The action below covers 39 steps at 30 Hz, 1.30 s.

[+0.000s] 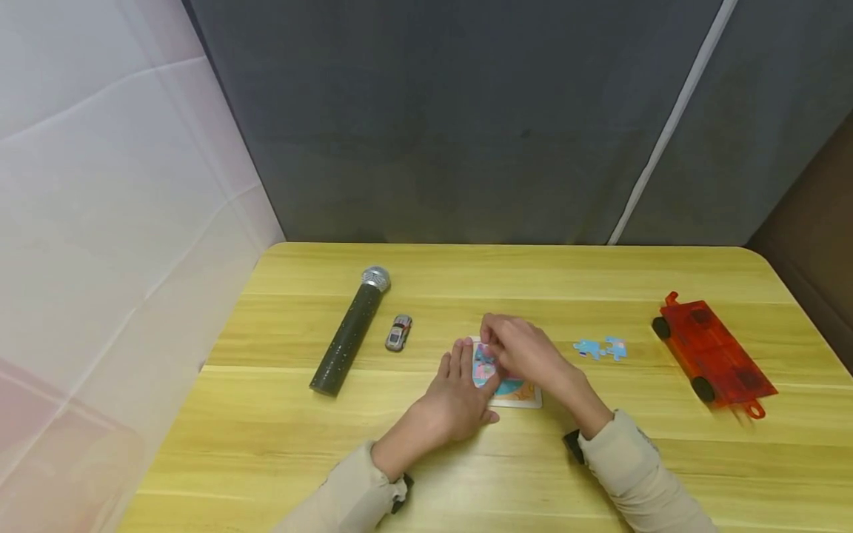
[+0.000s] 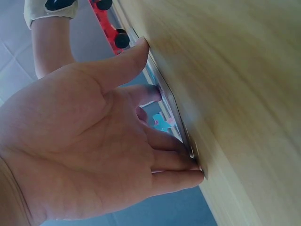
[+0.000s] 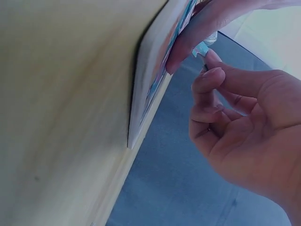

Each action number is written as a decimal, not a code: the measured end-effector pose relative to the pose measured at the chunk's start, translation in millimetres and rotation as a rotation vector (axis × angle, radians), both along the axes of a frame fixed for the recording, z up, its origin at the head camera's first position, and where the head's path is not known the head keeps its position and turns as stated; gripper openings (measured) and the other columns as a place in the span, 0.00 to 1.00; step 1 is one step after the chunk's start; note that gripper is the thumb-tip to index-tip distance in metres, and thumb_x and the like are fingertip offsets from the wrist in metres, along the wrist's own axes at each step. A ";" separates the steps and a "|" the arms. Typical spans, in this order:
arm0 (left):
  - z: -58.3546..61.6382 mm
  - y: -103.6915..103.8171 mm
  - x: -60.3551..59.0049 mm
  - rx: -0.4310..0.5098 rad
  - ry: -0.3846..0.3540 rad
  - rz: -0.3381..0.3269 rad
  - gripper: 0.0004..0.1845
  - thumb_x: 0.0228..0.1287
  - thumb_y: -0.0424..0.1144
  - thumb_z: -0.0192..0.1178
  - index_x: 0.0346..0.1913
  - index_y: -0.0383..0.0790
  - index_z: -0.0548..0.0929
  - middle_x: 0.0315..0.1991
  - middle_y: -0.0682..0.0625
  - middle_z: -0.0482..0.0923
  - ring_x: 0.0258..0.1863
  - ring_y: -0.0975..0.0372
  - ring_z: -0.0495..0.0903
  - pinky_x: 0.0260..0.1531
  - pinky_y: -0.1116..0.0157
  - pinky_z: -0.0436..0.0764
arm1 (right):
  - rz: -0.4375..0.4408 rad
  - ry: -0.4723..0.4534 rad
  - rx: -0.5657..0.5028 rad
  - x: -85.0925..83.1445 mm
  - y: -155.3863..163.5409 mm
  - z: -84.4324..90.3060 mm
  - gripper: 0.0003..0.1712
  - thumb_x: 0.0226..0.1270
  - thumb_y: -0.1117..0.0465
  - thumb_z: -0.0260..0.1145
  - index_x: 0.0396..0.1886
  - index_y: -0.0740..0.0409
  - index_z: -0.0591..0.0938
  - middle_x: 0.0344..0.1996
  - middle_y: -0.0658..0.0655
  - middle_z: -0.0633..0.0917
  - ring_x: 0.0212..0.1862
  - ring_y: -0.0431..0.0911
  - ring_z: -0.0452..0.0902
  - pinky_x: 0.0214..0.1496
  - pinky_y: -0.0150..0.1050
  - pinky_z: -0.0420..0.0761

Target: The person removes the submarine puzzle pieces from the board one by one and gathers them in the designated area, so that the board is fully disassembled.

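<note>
A small puzzle board (image 1: 516,392) with a colourful picture lies at the table's middle. My left hand (image 1: 453,400) rests flat on its left edge with the fingers straight; the left wrist view shows the fingertips (image 2: 188,165) pressed on the board's rim (image 2: 181,127). Above the board's top-left part, my right hand (image 1: 523,352) is curled. In the right wrist view it pinches a small light-blue puzzle piece (image 3: 203,48) close to the board's face (image 3: 150,89). Two loose blue pieces (image 1: 601,348) lie to the right of the board.
A dark microphone (image 1: 349,332) with a silver head and a small grey toy car (image 1: 398,332) lie on the left of the wooden table (image 1: 280,444). A red translucent wheeled toy (image 1: 713,355) lies at the right. Grey curtain behind, white sheet on the left.
</note>
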<state>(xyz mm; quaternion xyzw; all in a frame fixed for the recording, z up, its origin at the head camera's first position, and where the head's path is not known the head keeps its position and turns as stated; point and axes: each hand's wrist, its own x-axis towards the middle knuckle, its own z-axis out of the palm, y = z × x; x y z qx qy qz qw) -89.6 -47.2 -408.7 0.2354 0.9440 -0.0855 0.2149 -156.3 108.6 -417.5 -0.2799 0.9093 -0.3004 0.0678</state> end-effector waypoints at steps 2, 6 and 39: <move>0.0 -0.3 0.3 -0.006 0.007 -0.006 0.38 0.85 0.64 0.49 0.90 0.64 0.54 0.88 0.27 0.44 0.90 0.40 0.44 0.87 0.48 0.57 | 0.005 -0.024 -0.010 -2.9 3.1 1.3 0.08 0.78 0.72 0.68 0.38 0.58 0.81 0.29 0.50 0.83 0.28 0.39 0.76 0.31 0.34 0.78; -0.1 -0.4 1.2 -0.016 0.036 -0.020 0.40 0.84 0.65 0.50 0.91 0.64 0.52 0.87 0.26 0.47 0.89 0.39 0.47 0.86 0.49 0.59 | 0.011 -0.063 -0.016 -14.7 25.1 9.1 0.05 0.78 0.69 0.70 0.39 0.58 0.83 0.34 0.55 0.89 0.36 0.46 0.85 0.40 0.42 0.86; 0.4 1.2 2.3 -0.014 0.059 -0.029 0.41 0.84 0.65 0.51 0.91 0.64 0.50 0.87 0.26 0.48 0.89 0.38 0.49 0.86 0.48 0.61 | 0.034 0.011 0.191 17.6 62.5 1.8 0.15 0.68 0.61 0.81 0.45 0.58 0.82 0.40 0.52 0.74 0.31 0.40 0.71 0.31 0.33 0.74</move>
